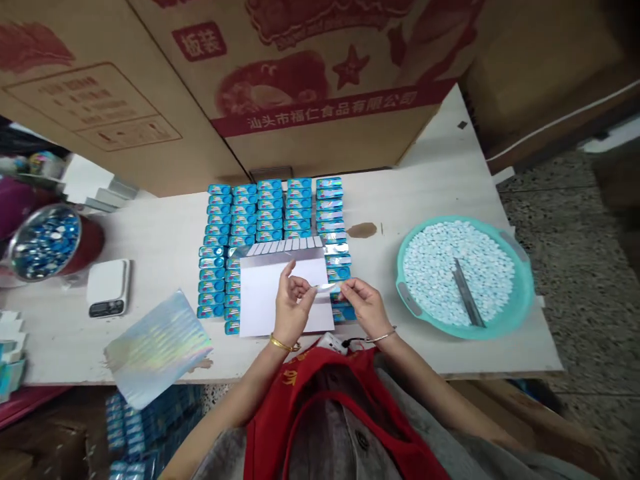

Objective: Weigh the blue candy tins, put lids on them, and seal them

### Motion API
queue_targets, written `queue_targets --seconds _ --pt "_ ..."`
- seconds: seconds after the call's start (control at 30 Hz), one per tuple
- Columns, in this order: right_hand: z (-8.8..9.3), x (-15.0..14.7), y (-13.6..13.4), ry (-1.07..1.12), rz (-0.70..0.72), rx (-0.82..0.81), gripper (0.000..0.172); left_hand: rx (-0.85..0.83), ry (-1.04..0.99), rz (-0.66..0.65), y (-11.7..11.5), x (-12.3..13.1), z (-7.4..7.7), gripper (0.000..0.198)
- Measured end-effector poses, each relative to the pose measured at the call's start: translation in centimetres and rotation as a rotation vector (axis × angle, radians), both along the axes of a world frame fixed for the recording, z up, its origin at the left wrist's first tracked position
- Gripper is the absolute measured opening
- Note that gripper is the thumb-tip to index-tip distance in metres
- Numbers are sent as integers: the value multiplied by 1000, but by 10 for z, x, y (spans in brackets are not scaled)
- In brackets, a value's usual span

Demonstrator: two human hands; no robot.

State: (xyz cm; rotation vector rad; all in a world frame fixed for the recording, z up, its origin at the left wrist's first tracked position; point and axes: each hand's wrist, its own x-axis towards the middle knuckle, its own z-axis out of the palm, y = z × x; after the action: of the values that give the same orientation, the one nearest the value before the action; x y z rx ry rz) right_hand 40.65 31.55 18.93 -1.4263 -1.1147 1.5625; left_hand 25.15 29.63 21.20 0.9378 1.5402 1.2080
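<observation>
Head view | left hand (295,308), right hand (365,308) pinching | foil strip (326,287) between them | above white paper (263,307)

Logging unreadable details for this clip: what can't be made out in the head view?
Head view:
- Silver strip: markings too small, ends covered by the left hand and right hand.
- Blue tins: labels too small to read.
- Digital scale: display too small to read.
- Table: far part hidden by the cardboard carton.
</observation>
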Motion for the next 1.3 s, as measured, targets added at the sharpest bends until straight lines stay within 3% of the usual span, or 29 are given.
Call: queue_targets --seconds 0.2,0.37,0.57,0.73,0.93,1.07,1.2,1.3 --pt "-32 54 -3 -273 -3 61 32 59 414 -251 2 47 -39 61" --pt "-54 55 27 -485 83 195 28 49 709 -287 28 52 -56 63" --pt "-66 51 53 -724 228 220 26 60 969 -413 51 49 -66 62" --pt "-78 51 55 -733 265 202 25 25 1021 -441 55 49 -73 66" --pt "-106 48 49 -483 69 -3 26 -141 1020 -398 63 47 -67 66" --pt "-120 45 52 -449 74 -84 19 -213 1029 -386 72 47 -65 61" --pt "-122 47 59 -489 79 -119 9 -91 1007 -414 71 44 -67 58" --pt "-110 54 56 -466 1 -83 25 126 884 -437 62 43 -58 34"
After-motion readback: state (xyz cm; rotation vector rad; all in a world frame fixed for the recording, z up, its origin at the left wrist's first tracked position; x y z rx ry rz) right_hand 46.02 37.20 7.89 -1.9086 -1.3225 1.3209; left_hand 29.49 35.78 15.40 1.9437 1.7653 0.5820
